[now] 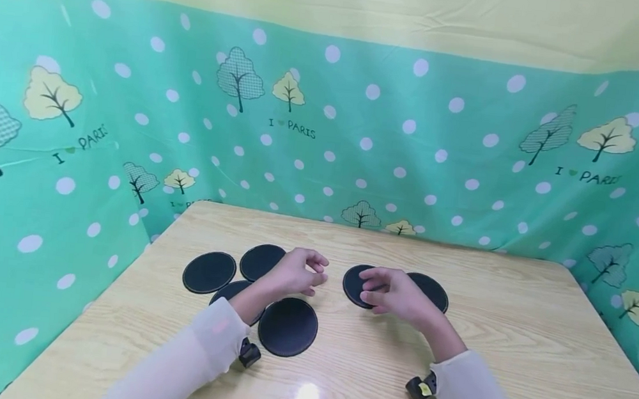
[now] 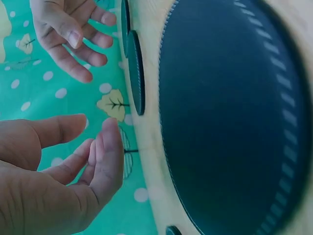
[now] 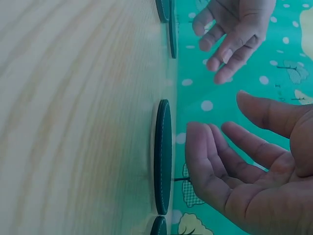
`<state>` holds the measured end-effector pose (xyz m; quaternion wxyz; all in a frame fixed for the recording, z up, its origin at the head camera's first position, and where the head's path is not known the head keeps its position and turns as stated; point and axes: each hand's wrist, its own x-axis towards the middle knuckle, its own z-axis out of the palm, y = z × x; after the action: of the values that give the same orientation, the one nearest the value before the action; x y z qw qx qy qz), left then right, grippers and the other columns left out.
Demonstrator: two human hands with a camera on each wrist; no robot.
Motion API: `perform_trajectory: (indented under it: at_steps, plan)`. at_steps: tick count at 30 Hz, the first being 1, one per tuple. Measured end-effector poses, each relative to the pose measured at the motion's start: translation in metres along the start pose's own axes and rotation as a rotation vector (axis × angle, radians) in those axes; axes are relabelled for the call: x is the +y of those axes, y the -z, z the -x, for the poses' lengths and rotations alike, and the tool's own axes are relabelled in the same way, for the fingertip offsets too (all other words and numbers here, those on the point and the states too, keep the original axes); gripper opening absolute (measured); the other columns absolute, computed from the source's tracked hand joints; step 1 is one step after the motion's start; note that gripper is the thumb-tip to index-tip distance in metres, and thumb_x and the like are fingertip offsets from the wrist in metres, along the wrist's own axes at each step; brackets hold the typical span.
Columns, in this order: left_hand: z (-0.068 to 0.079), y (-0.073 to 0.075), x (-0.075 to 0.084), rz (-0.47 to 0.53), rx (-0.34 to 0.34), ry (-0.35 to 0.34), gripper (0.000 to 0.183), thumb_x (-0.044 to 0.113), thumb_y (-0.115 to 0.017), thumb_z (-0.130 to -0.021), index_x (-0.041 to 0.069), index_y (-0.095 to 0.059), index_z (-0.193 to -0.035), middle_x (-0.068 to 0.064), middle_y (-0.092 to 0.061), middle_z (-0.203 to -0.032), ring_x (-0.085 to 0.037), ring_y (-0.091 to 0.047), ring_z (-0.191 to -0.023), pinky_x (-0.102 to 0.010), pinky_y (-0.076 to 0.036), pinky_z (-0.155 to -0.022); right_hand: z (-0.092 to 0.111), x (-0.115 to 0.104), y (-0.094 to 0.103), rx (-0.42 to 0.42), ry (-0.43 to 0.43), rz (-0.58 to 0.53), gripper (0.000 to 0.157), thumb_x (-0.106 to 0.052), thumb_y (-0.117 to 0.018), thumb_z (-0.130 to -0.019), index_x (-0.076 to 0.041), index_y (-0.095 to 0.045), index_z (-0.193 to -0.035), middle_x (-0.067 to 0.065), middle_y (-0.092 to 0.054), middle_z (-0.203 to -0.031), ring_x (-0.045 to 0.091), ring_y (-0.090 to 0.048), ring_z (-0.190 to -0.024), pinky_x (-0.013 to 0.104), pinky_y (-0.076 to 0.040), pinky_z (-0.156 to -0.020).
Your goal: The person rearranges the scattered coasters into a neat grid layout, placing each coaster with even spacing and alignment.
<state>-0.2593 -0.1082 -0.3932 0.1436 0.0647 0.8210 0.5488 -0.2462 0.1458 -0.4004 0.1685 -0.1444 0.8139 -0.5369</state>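
My left hand (image 1: 296, 272) hovers above a group of round black coasters with stitched rims, its fingers loosely bent and nothing in them. The front coaster (image 1: 288, 328) of that group lies beside the wrist; another coaster (image 1: 263, 262) is partly covered by the hand. Over the right-hand pair is my right hand (image 1: 397, 294), also bare, thumb and fingers apart. It hides part of one coaster (image 1: 353, 285), while a second coaster (image 1: 432, 292) shows behind it. In the right wrist view a coaster (image 3: 163, 156) lies flat on the wood, apart from the fingertips.
A pale wooden table (image 1: 525, 348) carries all the coasters. One more coaster (image 1: 209, 272) lies at the far left of the group. Behind and along the sides hangs a green dotted cloth (image 1: 441, 134) printed with trees. Each wrist wears a small black camera (image 1: 249, 353).
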Motion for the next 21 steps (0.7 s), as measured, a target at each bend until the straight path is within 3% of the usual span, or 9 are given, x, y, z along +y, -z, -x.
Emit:
perform_trajectory:
  at_steps: [7, 14, 21]
  plan:
    - [0.014, 0.013, -0.011, -0.04, 0.033, 0.026, 0.034, 0.004, -0.068, -0.097, -0.004, -0.062, -0.13, -0.014, -0.057, -0.111, -0.031, -0.068, -0.089, -0.034, -0.064, -0.067, -0.004, -0.006, -0.014, -0.074, 0.018, 0.021, 0.048, -0.012, -0.073, -0.096, 0.003, -0.057, -0.138, 0.017, -0.062, -0.115, 0.029, -0.068, -0.098, 0.042, -0.063, -0.079]
    - [0.031, 0.019, -0.022, -0.104, 0.034, 0.058, 0.031, 0.003, -0.069, -0.095, -0.003, -0.064, -0.125, -0.011, -0.058, -0.106, -0.02, -0.063, -0.077, -0.032, -0.063, -0.061, -0.01, -0.014, -0.032, -0.101, 0.056, 0.014, 0.048, -0.01, -0.072, -0.096, 0.005, -0.056, -0.139, 0.017, -0.062, -0.111, 0.033, -0.069, -0.097, 0.043, -0.064, -0.076]
    - [0.039, 0.027, -0.033, -0.121, 0.053, 0.057, 0.029, 0.004, -0.069, -0.096, -0.003, -0.064, -0.124, -0.012, -0.058, -0.105, -0.02, -0.061, -0.077, -0.033, -0.062, -0.059, -0.016, -0.02, -0.055, -0.146, 0.037, 0.015, 0.048, -0.01, -0.072, -0.095, 0.007, -0.056, -0.137, 0.016, -0.064, -0.107, 0.028, -0.069, -0.08, 0.042, -0.063, -0.069]
